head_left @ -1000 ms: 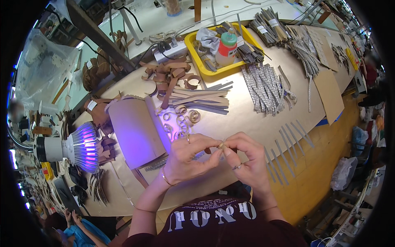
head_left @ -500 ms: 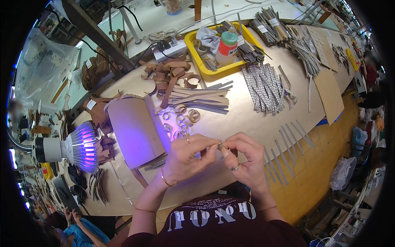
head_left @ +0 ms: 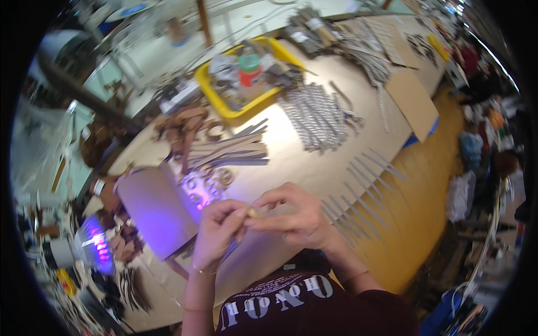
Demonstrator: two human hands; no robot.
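Hands together, low centre. Left hand (head_left: 220, 225) pinches a small pale piece (head_left: 254, 213) between thumb and fingers; right hand (head_left: 297, 217) meets it from 3 o'clock, fingertips close about it, grip blurred, cannot tell if closed. From the piece: curled strips (head_left: 224, 176) at 11, yellow tray (head_left: 238, 116) at 12, braided cords (head_left: 316, 120) at 1, glowing purple lamp (head_left: 100, 246) near 9.

Yellow floor (head_left: 420, 185), right of the table (head_left: 280, 176). Table covered in tan paper, bright glare near its middle. Second worktop (head_left: 241, 19) behind, pale greenish-white. Dark beam (head_left: 78, 89) slanting, upper left. LED lamp (head_left: 95, 246) at left, violet glow. Right edge cluttered, blurred; bright light strip (head_left: 493, 59) upper right.
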